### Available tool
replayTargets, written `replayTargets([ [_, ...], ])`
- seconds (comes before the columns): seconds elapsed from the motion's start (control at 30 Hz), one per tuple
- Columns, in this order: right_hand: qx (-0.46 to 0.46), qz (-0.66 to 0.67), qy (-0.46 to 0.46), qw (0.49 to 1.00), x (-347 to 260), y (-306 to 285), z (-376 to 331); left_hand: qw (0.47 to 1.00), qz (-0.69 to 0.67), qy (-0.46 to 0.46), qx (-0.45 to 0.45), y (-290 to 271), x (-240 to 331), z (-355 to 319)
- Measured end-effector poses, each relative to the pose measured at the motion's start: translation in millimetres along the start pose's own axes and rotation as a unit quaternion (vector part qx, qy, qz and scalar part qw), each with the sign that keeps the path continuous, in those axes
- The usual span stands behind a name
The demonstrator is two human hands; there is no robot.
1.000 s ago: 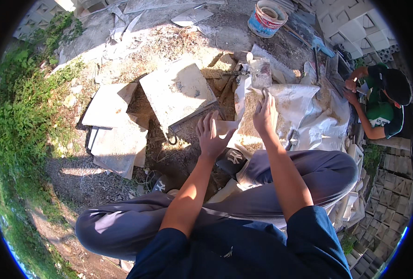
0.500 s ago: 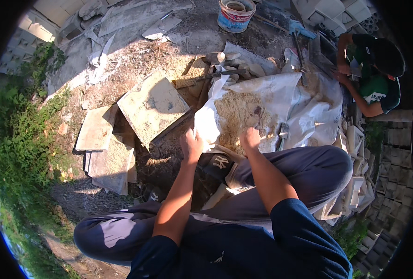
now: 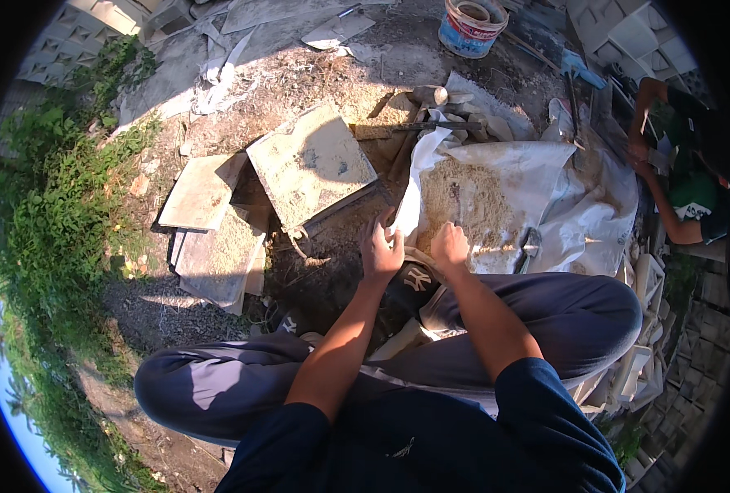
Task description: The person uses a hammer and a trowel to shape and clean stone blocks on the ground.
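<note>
From the head camera, the person sits on the ground with knees spread, both forearms reaching forward. The left hand (image 3: 380,251) grips the near edge of a white sack sheet (image 3: 546,177) — fingers curled on the folded rim where it rises in a narrow flap. The right hand (image 3: 450,246) rests just beside it on the same sheet, fingers bent down at the near border of a pile of sandy mortar (image 3: 464,201); whether it pinches the sheet or only presses on it cannot be told. The sheet lies spread on the ground ahead and to the right of the hands, the mortar heaped on its middle. A trowel (image 3: 529,246) lies on the sheet near the right hand. Left of the sheet a square concrete slab (image 3: 311,164) sits tilted, flatter slabs (image 3: 205,193) beyond it. A blue bucket (image 3: 472,25) stands well apart at the top — another person (image 3: 686,181) crouches at the right edge.
</note>
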State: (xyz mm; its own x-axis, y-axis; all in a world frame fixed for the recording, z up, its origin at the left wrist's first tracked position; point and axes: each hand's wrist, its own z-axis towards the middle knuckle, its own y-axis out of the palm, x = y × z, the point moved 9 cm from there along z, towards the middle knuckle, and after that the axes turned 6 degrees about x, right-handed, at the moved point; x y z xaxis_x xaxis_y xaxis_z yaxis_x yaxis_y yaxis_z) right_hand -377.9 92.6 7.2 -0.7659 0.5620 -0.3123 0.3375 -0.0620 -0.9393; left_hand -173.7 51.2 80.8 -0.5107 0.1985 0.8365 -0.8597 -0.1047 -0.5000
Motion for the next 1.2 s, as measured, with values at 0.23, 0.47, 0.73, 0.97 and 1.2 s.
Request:
replayTargets([
  [0.23, -0.051, 0.120, -0.086, 0.988, -19.0, 9.0, 11.3, 0.998, -0.051, -0.024, 0.003, 8.5, -8.0, -2.9],
  [0.47, 0.022, 0.201, -0.105, 0.974, -21.5, -69.8, 12.6, 0.991, -0.057, 0.020, 0.119, -30.3, 20.0, 10.6],
  [0.73, 0.045, 0.136, -0.124, 0.982, -65.3, -183.3, 2.4, 0.948, 0.038, 0.056, 0.312, -92.9, 29.1, 39.9],
  [0.97, -0.073, 0.198, -0.181, 0.961, -173.5, -158.5, -23.6, 0.880, 0.027, -0.077, 0.468, -167.0, -44.6, 47.9],
  [1.2, -0.095, 0.150, -0.276, 0.945, -261.1, -99.5, -61.5, 0.892, -0.201, -0.110, 0.389, -165.0, -99.8, 59.7],
])
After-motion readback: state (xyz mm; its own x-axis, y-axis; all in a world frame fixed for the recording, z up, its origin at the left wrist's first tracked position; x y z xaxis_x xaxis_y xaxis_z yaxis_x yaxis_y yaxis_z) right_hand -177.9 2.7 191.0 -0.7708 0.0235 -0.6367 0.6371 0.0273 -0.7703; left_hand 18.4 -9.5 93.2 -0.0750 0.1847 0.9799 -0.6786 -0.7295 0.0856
